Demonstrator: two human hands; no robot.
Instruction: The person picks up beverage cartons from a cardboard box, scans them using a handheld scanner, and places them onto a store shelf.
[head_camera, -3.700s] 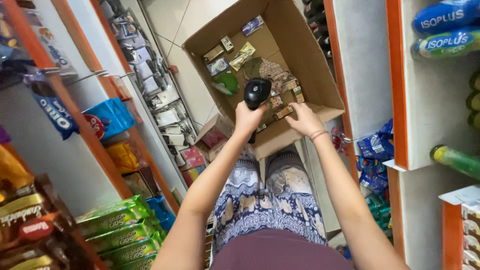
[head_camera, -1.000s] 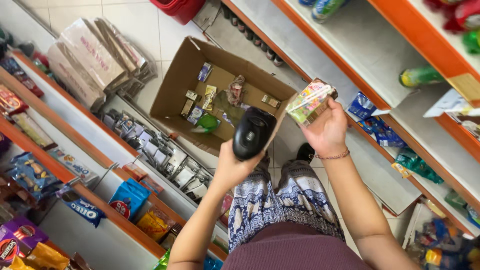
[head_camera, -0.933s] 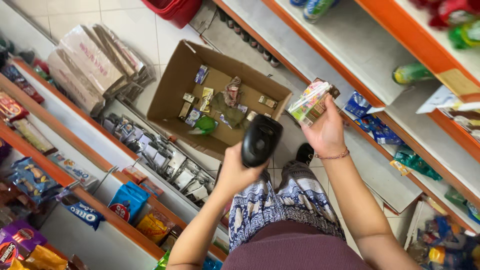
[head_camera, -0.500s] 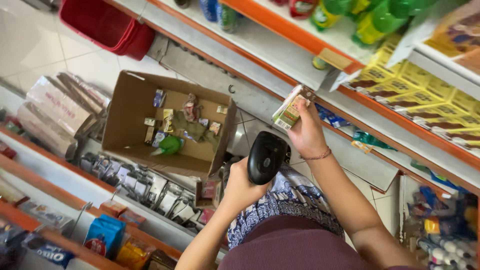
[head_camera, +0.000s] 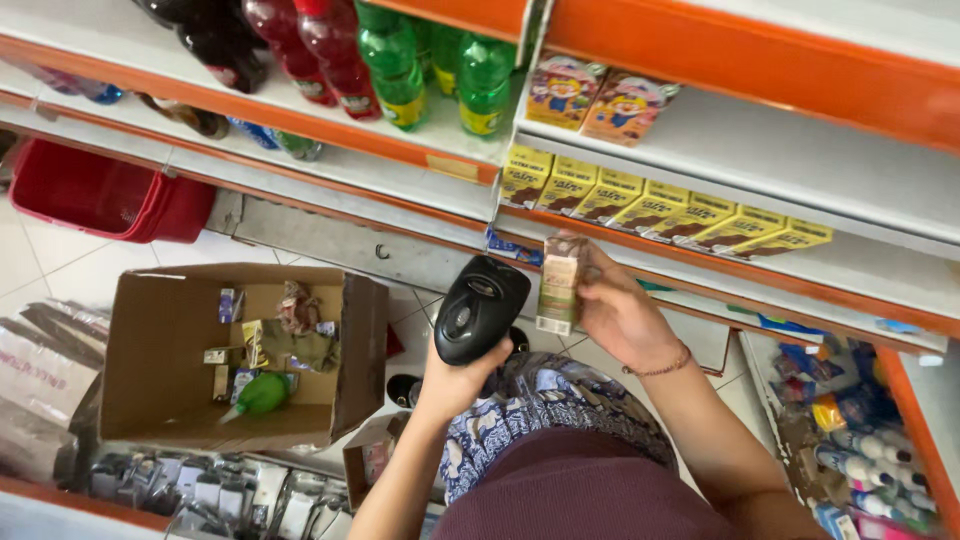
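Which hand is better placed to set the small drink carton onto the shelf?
Right. The right hand already grips the small drink carton, raised just below the row of yellow cartons. The left hand is occupied holding the black handheld scanner.

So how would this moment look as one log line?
left hand: holds black scanner | right hand: holds small drink carton beside scanner | cardboard box: open on floor

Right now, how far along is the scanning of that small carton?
Done: the small beige drink carton is out of the open cardboard box, in the right hand. In hand: the left hand aims the black handheld scanner at it. Left: shelving it.
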